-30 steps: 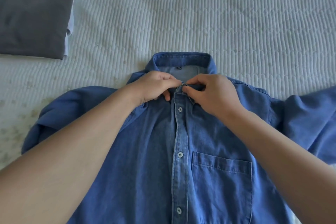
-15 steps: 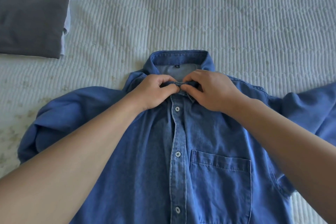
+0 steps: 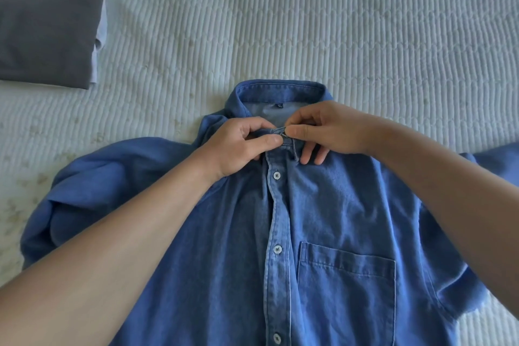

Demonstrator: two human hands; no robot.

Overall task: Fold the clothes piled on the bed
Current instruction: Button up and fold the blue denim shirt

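Observation:
A blue denim shirt (image 3: 337, 219) lies front-up on the bed, collar away from me, its placket buttoned and a chest pocket on the right. My left hand (image 3: 236, 146) pinches the left end of the collar band at the neck. My right hand (image 3: 325, 129) pinches the other end, thumb and forefinger meeting my left thumb at the top button spot. The top button itself is hidden under my fingers. The left sleeve (image 3: 84, 191) is bunched up; the right sleeve (image 3: 500, 160) runs off the frame.
A folded dark grey garment (image 3: 47, 17) lies on a pale one at the far left corner. The white quilted bedcover (image 3: 309, 22) stretches beyond the collar.
My hands stay at the collar; the right hand has shifted slightly right and its lower fingers now spread onto the shirt. The view moved a little.

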